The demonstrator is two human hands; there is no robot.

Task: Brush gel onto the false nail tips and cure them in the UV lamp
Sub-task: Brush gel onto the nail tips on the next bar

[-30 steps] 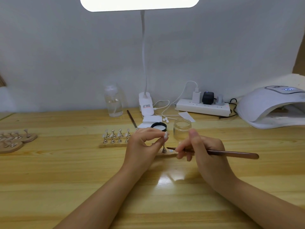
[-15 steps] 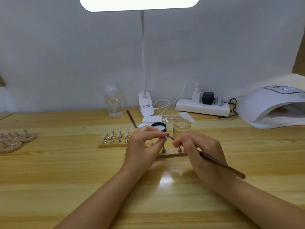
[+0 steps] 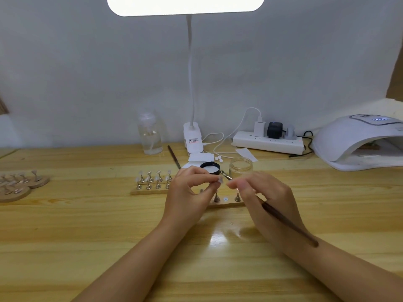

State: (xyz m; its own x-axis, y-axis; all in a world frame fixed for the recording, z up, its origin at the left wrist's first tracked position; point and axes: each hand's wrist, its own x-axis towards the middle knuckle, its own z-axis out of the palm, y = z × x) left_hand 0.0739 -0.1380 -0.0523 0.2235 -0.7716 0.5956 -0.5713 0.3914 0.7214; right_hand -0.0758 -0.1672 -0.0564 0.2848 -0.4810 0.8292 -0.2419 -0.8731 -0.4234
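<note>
Brown brush (image 3: pixel 285 223); white UV lamp (image 3: pixel 349 144); black-rimmed jar lid (image 3: pixel 209 167); pale wood table (image 3: pixel 87 236).

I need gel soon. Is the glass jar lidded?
No: the glass jar stands open-mouthed, no lid on it.

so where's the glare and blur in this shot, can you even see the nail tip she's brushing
Head view: the desk lamp is blown out to plain white at the top edge and throws a glare patch on the table between the wrists. The right hand is smeared at the fingertips, and so is the nail tip pinched in the left hand, so gel on it cannot be judged. The wide lens bows the table's far edge.
</note>
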